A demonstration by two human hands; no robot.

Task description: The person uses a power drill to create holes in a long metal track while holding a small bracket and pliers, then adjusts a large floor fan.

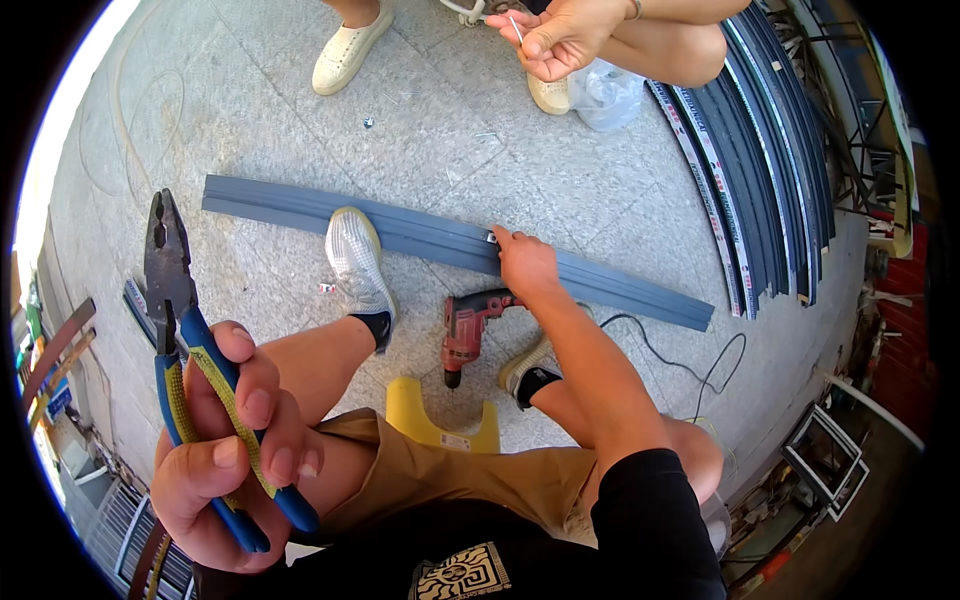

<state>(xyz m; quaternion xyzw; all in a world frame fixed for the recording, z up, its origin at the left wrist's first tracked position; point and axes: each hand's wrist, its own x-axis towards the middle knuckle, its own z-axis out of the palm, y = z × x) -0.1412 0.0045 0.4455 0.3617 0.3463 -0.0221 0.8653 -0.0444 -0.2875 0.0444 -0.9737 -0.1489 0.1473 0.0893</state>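
Note:
Held up at the left, combination pliers [172, 270] with blue and yellow handles are gripped in my left hand [225, 450]; their jaws look closed or nearly so. My right hand [527, 262] is closed over a long grey grooved profile [420, 238] lying on the ground. A small light-and-dark piece [491, 238] sits at its fingertips, too small to make out. My left shoe [355, 255] rests on the profile. Below my right hand lies a red and black power drill [465, 335], its bit toward me and part of its handle behind my wrist.
A yellow plastic stool [430, 425] is between my legs. A dark cable [665, 350] curls on the right. Across from me, a person's hand [565, 35] pinches a thin metal piece beside a clear plastic bag [607, 95]. Long dark profiles [745, 150] are stacked at the right.

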